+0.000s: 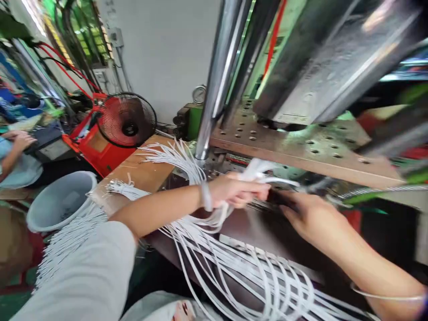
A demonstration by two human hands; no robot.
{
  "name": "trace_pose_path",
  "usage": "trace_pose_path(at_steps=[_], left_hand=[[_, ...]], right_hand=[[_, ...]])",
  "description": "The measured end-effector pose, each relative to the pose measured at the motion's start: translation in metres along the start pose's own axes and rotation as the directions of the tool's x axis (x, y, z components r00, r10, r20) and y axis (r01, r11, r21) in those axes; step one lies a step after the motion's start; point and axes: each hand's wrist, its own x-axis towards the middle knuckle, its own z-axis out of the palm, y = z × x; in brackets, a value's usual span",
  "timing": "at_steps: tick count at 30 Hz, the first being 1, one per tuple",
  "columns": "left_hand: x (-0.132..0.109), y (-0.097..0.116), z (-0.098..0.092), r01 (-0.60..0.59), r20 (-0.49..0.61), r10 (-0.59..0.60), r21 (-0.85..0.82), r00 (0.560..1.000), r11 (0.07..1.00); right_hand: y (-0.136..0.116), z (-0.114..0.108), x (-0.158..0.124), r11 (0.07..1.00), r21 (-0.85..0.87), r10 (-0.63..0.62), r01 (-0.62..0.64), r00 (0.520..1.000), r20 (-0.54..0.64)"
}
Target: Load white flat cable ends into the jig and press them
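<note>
My left hand (236, 191) is closed around a bunch of white cables (257, 171), held in front of a moulding press (301, 142). More white cables (254, 272) trail down from that hand across the dark bench edge. My right hand (309, 214) reaches toward the dark tooling under the press plate; its fingertips are blurred and partly hidden behind the left hand. A thin bangle (384, 296) sits on my right forearm.
A pile of white cables (167, 156) lies on a wooden bench (140, 171). A grey bucket (56, 200) stands at the left, a black fan (127, 120) on a red frame behind it. Another person's arm (15, 149) rests at far left. A steel column (217, 76) rises centre.
</note>
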Motion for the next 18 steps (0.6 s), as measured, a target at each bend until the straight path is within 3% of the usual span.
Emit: trace_pose_path(at_steps=[3,6,9,10,11,12,13,14,15,16,18], left_hand=[[-0.014,-0.006,-0.011,-0.071,0.010,0.071,-0.014,0.997,0.997],[-0.010,-0.002,0.002,-0.097,0.182,0.092,0.019,0.979,0.995],[-0.008,0.016,0.018,-0.378,0.280,0.341,0.089,0.897,0.922],[-0.009,0.022,0.017,-0.513,0.227,0.485,0.083,0.844,0.854],[-0.009,0.028,0.010,-0.637,0.105,0.629,0.080,0.770,0.767],[-0.009,0.034,-0.002,-0.721,-0.075,0.730,0.111,0.680,0.684],[-0.009,0.039,-0.018,-0.735,-0.271,0.758,0.203,0.593,0.647],[-0.011,0.042,-0.037,-0.662,-0.461,0.722,0.320,0.516,0.678],[-0.014,0.046,-0.058,-0.475,-0.612,0.626,0.418,0.482,0.774],[-0.019,0.048,-0.078,-0.222,-0.704,0.515,0.471,0.489,0.854],[-0.035,0.053,-0.114,0.171,-0.775,0.314,0.471,0.548,0.865]], right_hand=[[-0.019,-0.003,-0.014,0.984,-0.168,0.064,-0.051,0.996,0.069],[-0.042,0.004,0.001,0.980,-0.197,0.076,-0.010,0.940,0.334],[-0.056,0.012,0.028,0.956,-0.288,0.077,0.050,0.908,0.412],[-0.060,0.015,0.036,0.945,-0.321,0.071,0.068,0.913,0.403],[-0.065,0.017,0.043,0.936,-0.342,0.059,0.087,0.917,0.394],[-0.069,0.019,0.049,0.930,-0.350,0.042,0.110,0.917,0.397],[-0.072,0.022,0.055,0.928,-0.346,0.020,0.136,0.911,0.412],[-0.075,0.024,0.059,0.926,-0.335,-0.011,0.174,0.900,0.437],[-0.077,0.026,0.062,0.923,-0.322,-0.041,0.211,0.885,0.463],[-0.077,0.026,0.063,0.920,-0.309,-0.066,0.242,0.871,0.486],[-0.072,0.021,0.056,0.914,-0.297,-0.089,0.275,0.852,0.516]])
